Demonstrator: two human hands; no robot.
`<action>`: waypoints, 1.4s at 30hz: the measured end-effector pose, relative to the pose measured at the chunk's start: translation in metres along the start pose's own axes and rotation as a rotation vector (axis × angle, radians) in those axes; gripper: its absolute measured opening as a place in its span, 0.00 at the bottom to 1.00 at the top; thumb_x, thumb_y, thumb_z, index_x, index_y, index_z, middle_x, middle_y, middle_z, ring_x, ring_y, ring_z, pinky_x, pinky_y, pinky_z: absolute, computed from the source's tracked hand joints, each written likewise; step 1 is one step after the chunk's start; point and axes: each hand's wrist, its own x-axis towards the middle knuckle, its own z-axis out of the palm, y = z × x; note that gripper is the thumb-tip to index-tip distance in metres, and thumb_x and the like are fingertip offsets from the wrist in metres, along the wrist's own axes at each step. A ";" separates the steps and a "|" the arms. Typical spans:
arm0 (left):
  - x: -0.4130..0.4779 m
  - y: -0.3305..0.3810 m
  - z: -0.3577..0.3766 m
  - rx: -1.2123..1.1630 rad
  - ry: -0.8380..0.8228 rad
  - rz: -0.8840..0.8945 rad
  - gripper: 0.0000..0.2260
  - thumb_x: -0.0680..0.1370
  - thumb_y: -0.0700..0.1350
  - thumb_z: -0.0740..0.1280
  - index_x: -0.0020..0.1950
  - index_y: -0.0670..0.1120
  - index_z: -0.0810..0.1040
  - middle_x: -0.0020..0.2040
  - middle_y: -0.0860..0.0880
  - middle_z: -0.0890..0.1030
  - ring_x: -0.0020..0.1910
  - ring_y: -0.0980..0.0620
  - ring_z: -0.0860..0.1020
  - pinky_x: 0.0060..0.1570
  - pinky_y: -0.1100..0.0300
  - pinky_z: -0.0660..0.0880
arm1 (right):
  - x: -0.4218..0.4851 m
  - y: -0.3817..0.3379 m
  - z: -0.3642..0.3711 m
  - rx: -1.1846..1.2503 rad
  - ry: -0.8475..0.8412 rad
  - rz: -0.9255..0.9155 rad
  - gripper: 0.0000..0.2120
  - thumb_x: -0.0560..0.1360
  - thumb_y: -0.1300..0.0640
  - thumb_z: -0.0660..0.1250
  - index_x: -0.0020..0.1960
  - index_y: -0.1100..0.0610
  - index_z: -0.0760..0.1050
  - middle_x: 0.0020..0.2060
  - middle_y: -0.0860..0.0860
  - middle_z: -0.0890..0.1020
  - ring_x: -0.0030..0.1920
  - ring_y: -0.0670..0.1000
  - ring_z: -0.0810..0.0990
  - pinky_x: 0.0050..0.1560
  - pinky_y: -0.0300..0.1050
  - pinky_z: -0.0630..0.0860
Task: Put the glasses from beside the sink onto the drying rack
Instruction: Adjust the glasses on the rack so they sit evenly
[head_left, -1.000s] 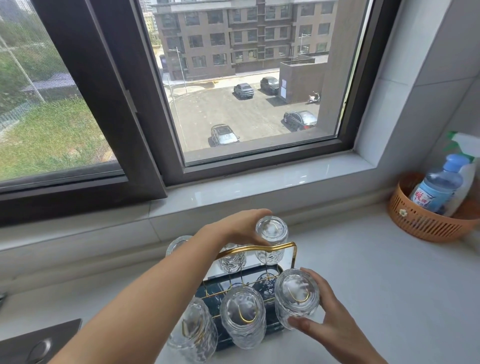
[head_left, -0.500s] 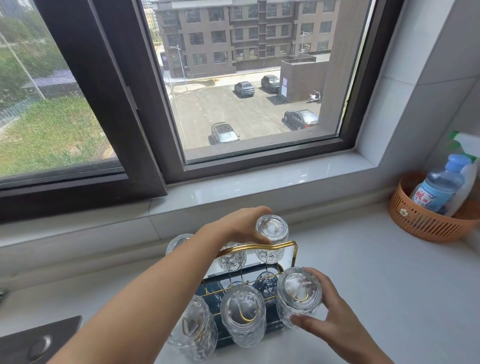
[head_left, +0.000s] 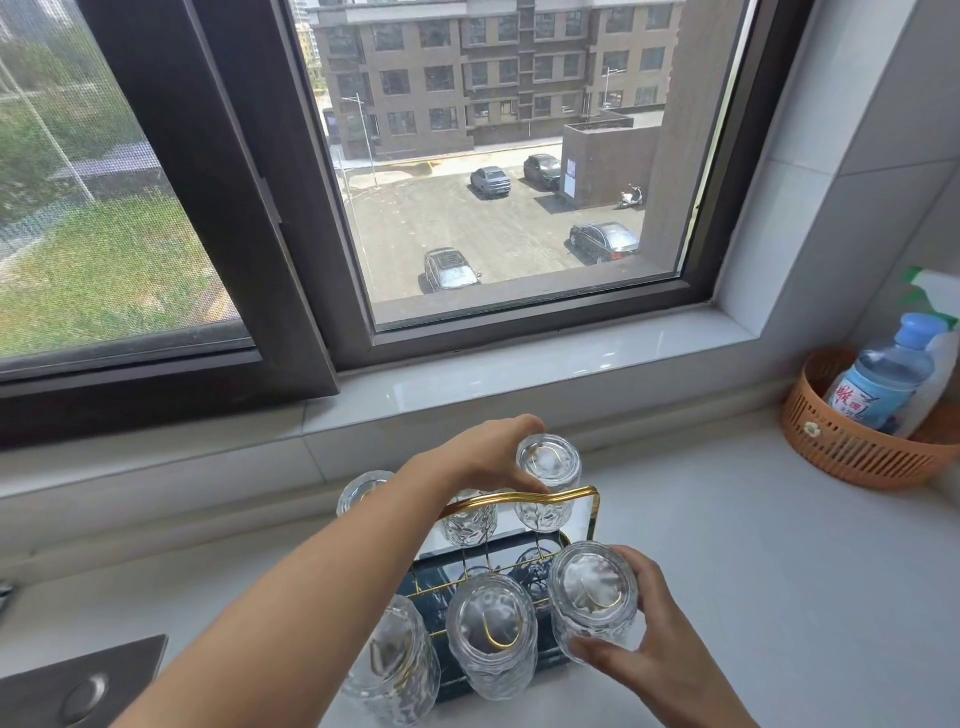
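Two hands each grip an inverted glass, left hand (head_left: 480, 454) at centre frame, right hand (head_left: 641, 657) lower right; a jolt could tip the rack (head_left: 592, 506).

Hidden or cut off:
- Far-left glass (head_left: 363, 488): right part covered by the left forearm (head_left: 291, 613).
- Far-middle glass (head_left: 470, 522): top under the left hand (head_left: 483, 457).
- Drying rack (head_left: 550, 551): tray mostly screened by glasses.
- Near-left glass (head_left: 389, 670): partly behind the forearm.
- Sink (head_left: 78, 691): cropped at the bottom-left edge.
- Spray bottle (head_left: 935, 291): cut by the right edge.
- Blue bottle (head_left: 883, 379): label print unreadable.
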 end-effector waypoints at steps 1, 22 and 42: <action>0.000 0.000 0.000 0.000 0.000 -0.001 0.32 0.67 0.52 0.73 0.67 0.49 0.63 0.68 0.47 0.71 0.65 0.46 0.70 0.64 0.52 0.67 | 0.000 0.000 0.000 -0.002 0.001 -0.003 0.36 0.58 0.44 0.78 0.57 0.34 0.60 0.58 0.39 0.73 0.59 0.43 0.73 0.56 0.41 0.67; -0.001 -0.001 0.001 0.008 0.004 0.016 0.32 0.68 0.52 0.72 0.67 0.48 0.63 0.69 0.46 0.71 0.65 0.47 0.70 0.64 0.53 0.67 | 0.006 0.009 -0.016 0.046 -0.151 -0.021 0.36 0.61 0.45 0.74 0.61 0.31 0.58 0.59 0.24 0.69 0.62 0.32 0.69 0.55 0.23 0.65; -0.055 -0.063 -0.021 -0.049 -0.058 -0.109 0.44 0.59 0.54 0.77 0.69 0.54 0.58 0.71 0.50 0.66 0.68 0.51 0.65 0.66 0.58 0.62 | -0.017 -0.024 -0.025 -0.028 0.260 -0.274 0.37 0.60 0.47 0.77 0.64 0.36 0.63 0.64 0.34 0.70 0.63 0.36 0.68 0.61 0.22 0.63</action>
